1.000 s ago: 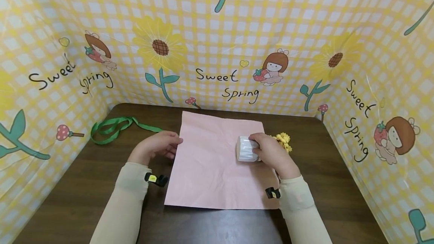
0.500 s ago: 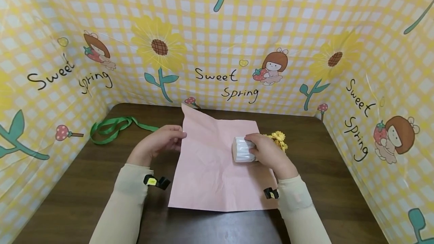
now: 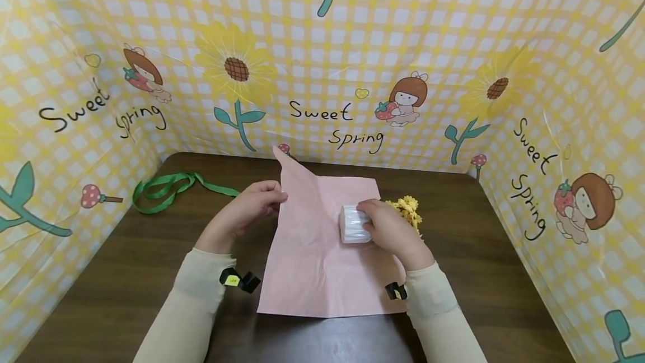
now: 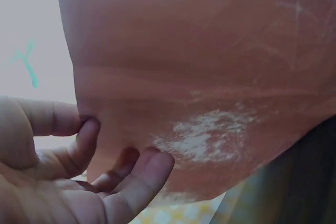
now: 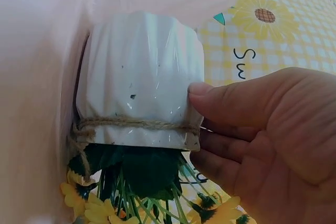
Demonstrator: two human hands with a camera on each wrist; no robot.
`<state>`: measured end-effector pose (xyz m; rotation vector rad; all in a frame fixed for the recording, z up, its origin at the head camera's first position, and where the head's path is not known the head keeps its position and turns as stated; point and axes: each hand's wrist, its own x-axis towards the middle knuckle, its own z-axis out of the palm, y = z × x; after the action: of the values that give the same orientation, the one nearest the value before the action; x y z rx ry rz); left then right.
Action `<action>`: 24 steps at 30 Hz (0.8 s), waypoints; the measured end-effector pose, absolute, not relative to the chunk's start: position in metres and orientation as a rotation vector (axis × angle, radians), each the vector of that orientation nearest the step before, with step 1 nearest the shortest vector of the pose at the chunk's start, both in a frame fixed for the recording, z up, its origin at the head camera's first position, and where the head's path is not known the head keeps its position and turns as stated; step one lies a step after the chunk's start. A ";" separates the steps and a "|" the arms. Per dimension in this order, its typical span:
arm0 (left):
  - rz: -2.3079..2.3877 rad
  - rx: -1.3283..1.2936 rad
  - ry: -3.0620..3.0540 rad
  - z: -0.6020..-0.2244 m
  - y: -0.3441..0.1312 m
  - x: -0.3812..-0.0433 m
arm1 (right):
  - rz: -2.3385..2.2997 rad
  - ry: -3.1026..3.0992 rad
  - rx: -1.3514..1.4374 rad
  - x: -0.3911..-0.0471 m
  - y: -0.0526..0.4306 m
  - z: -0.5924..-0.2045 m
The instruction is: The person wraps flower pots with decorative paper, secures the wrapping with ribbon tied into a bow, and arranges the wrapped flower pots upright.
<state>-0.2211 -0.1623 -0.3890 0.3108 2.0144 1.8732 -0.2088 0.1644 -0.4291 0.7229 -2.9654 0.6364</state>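
Observation:
A sheet of pink wrapping paper covers the middle of the table, its left side lifted. My left hand pinches that left edge between thumb and finger; the left wrist view shows the paper's underside with a whitish worn patch. On the paper a white ridged flowerpot lies on its side, its base toward the left. My right hand grips the pot near its rim. Twine circles the pot below the rim in the right wrist view. Yellow artificial flowers stick out of it to the right, partly hidden by the hand.
A loose green ribbon lies at the back left of the dark wooden table; its end runs behind my left hand. Yellow checked cloth walls the table at the back and both sides.
My left hand has raised the paper's left edge and moved right and slightly away, so the far left corner stands up. My right hand and the flowerpot have shifted slightly left.

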 end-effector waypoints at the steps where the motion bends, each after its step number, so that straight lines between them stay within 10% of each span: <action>1: 1.891 0.314 2.007 -0.388 -0.160 -0.220 | 0.635 -2.965 0.726 -0.209 0.163 -0.430; 24: 2.041 0.314 1.991 -0.371 -0.130 -0.194 | 0.552 -2.863 0.939 -0.195 0.130 -0.438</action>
<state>-0.1943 -0.1297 -0.3709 0.3144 1.9907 2.0406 -0.1948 0.1301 -0.4382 0.9392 -2.8630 0.5522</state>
